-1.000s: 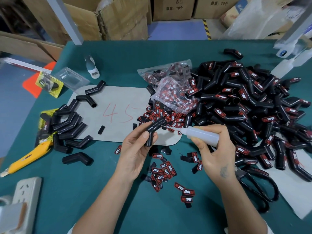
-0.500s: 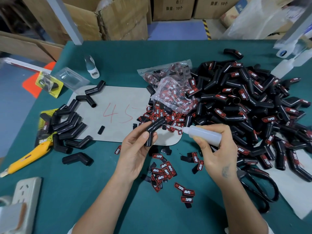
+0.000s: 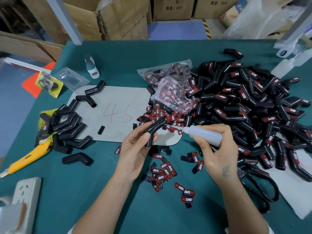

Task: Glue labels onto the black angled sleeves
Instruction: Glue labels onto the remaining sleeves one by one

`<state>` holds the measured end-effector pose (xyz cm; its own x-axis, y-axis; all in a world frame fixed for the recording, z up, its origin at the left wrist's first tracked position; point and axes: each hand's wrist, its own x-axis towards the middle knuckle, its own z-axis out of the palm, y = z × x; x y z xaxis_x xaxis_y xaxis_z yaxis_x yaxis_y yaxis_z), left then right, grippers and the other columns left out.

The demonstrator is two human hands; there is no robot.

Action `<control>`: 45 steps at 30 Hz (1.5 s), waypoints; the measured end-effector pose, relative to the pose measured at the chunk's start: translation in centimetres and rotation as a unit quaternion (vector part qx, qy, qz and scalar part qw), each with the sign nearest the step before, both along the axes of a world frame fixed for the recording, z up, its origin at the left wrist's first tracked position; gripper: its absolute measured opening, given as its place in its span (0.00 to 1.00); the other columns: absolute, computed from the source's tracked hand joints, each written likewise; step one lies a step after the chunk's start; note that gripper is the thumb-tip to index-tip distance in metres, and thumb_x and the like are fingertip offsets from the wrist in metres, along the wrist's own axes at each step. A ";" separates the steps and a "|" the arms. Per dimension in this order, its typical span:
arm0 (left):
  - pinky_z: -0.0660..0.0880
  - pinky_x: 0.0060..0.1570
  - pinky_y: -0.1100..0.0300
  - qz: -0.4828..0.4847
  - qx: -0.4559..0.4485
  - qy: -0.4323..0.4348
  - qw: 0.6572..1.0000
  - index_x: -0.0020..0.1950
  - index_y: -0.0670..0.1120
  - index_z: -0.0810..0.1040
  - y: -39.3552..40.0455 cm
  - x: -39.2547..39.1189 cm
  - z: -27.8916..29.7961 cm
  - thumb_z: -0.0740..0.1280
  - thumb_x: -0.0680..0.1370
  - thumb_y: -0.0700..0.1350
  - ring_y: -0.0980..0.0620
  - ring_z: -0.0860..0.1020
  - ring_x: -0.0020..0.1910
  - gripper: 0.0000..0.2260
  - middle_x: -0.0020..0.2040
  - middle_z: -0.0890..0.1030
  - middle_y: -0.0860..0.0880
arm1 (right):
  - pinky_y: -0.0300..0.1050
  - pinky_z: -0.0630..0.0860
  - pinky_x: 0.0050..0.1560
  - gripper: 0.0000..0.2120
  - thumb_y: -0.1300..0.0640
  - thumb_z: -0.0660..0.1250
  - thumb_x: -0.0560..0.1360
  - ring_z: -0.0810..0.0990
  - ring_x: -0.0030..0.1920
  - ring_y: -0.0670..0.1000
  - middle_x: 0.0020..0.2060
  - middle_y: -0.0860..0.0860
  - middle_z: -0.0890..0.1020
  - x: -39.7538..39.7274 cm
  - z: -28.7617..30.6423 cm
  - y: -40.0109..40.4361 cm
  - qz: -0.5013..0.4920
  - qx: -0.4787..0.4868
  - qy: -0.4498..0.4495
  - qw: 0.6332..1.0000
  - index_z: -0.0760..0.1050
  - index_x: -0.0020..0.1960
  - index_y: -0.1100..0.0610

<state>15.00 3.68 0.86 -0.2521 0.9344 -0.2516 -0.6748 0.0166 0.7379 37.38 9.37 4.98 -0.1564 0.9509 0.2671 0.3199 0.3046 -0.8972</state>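
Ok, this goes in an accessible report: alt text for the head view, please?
The left hand holds a black angled sleeve while the right hand aims a glue bottle at it, above a green table strewn with red labels, a big pile of labelled sleeves on the right.

Factory packing bench: stacked cardboard cartons, heap of labelled sleeves, green worktable.

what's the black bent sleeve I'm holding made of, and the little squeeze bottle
The sleeve in the left hand looks like soft rubber or silicone: semi-gloss black with fine ribbing. The bottle in the right hand seems soft translucent plastic, milky and matte.
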 end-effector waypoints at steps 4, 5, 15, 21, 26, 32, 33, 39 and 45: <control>0.82 0.54 0.60 0.003 -0.003 0.008 1.000 0.62 0.45 0.86 -0.1 0.0 -0.2 0.80 0.73 0.42 0.49 0.86 0.49 0.17 0.57 0.86 0.43 | 0.28 0.73 0.51 0.14 0.45 0.70 0.77 0.81 0.56 0.39 0.54 0.32 0.82 0.1 0.2 -0.1 0.003 0.007 -0.001 1.000 0.71 0.56 0.30; 0.82 0.54 0.60 0.002 -0.001 0.009 1.000 0.62 0.45 0.86 -0.1 0.0 -0.1 0.82 0.72 0.44 0.49 0.86 0.49 0.19 0.57 0.86 0.43 | 0.28 0.73 0.50 0.14 0.45 0.71 0.77 0.81 0.56 0.39 0.54 0.32 0.82 0.1 0.2 -0.1 -0.001 0.007 0.002 1.000 0.71 0.56 0.30; 0.81 0.55 0.60 0.002 0.006 0.014 1.000 0.62 0.45 0.86 0.0 0.0 -0.1 0.85 0.68 0.49 0.49 0.85 0.50 0.24 0.57 0.86 0.44 | 0.28 0.72 0.51 0.13 0.44 0.70 0.77 0.81 0.56 0.40 0.55 0.32 0.82 0.1 -0.1 0.0 0.002 0.007 -0.001 1.000 0.70 0.56 0.30; 0.81 0.55 0.60 0.003 0.007 0.019 1.000 0.62 0.45 0.86 0.0 0.0 -0.3 0.84 0.69 0.49 0.49 0.85 0.50 0.24 0.56 0.86 0.44 | 0.30 0.74 0.52 0.14 0.45 0.70 0.78 0.82 0.57 0.41 0.55 0.34 0.83 -0.3 0.1 -0.3 0.022 0.018 -0.001 1.000 0.71 0.58 0.30; 0.81 0.55 0.60 0.000 0.009 0.020 1.000 0.62 0.45 0.86 0.0 0.0 -0.3 0.84 0.69 0.48 0.49 0.85 0.50 0.23 0.56 0.86 0.44 | 0.28 0.73 0.53 0.14 0.46 0.70 0.78 0.82 0.56 0.41 0.55 0.34 0.83 -0.3 0.2 -0.4 0.030 0.018 -0.005 0.999 0.71 0.58 0.30; 0.81 0.55 0.60 0.006 0.007 0.019 1.000 0.62 0.45 0.86 0.0 0.0 -0.3 0.82 0.72 0.44 0.48 0.85 0.50 0.19 0.57 0.86 0.43 | 0.27 0.72 0.52 0.15 0.46 0.70 0.78 0.81 0.57 0.39 0.55 0.33 0.83 -0.2 0.2 -0.2 0.020 0.018 -0.002 1.000 0.70 0.58 0.29; 0.81 0.55 0.60 0.006 0.007 0.022 1.000 0.62 0.45 0.86 0.0 0.0 -0.3 0.80 0.73 0.41 0.49 0.85 0.50 0.17 0.57 0.86 0.43 | 0.27 0.72 0.53 0.15 0.46 0.70 0.78 0.82 0.57 0.40 0.55 0.33 0.83 -0.3 0.2 -0.3 0.024 0.019 -0.002 1.000 0.70 0.58 0.29; 0.81 0.54 0.60 0.009 0.004 0.009 1.000 0.61 0.45 0.86 0.1 0.1 0.1 0.84 0.69 0.46 0.49 0.86 0.49 0.22 0.57 0.86 0.43 | 0.27 0.72 0.53 0.15 0.46 0.70 0.78 0.82 0.57 0.39 0.55 0.33 0.82 -0.2 0.3 -0.3 0.026 0.021 -0.003 0.999 0.70 0.58 0.30; 0.82 0.53 0.61 0.012 -0.006 0.008 1.000 0.61 0.45 0.87 0.0 0.2 0.1 0.79 0.73 0.41 0.49 0.86 0.49 0.16 0.57 0.86 0.43 | 0.26 0.72 0.52 0.15 0.46 0.70 0.78 0.81 0.56 0.39 0.55 0.33 0.82 -0.3 0.2 -0.3 0.023 0.018 0.002 1.000 0.71 0.58 0.30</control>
